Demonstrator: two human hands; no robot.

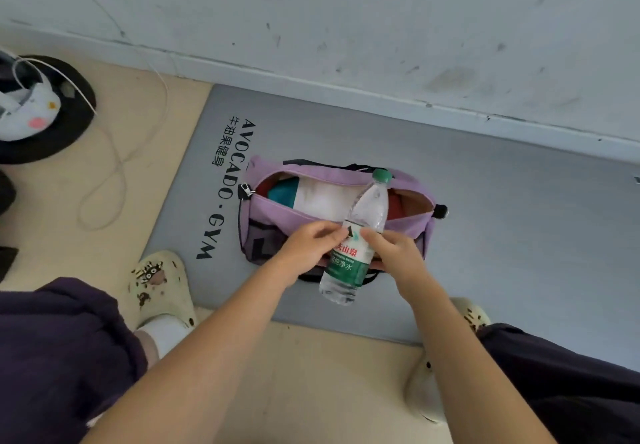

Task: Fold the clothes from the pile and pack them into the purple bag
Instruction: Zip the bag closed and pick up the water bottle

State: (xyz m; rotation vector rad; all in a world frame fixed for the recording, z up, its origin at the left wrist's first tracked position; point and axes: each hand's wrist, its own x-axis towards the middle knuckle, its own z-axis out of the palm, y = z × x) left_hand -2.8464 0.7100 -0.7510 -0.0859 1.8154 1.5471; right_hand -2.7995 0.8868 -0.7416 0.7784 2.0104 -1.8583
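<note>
Cable [114, 152]: thin, white, looped loose on the tan floor [311, 374] at far left, well apart from the work

Mat [502, 218]: grey, lettered, its far edge against the wall [346, 10]; bare room on it to the right of the bag, and a narrower strip to the left by the lettering

Slippers: left slipper [162, 291] on the mat's near-left corner, right slipper [433, 391] past its near edge; both just beside the bag, so little standing room in front

Purple bag [277, 211]: lies on the mat, zip open along the top, mouth facing up; folded clothes [318, 197] inside, white on top, teal and red at the edges; the mouth looks nearly full. No pile of clothes in view

Left hand [308, 246]: fingers curled, tips pinching the bottle at its label's upper edge

Water bottle [356, 235]: clear, green cap, green and red label, held tilted above the bag with the cap over the open mouth and the base towards the person

Right hand [398, 249]: fingers curled round the bottle's other side

Step, as judged: stowing the bottle. Best laid lengthwise along the zip line on the white garment, cap checked tight, lowered flat so that the folds stay neat and the zip edges stay free to close
</note>
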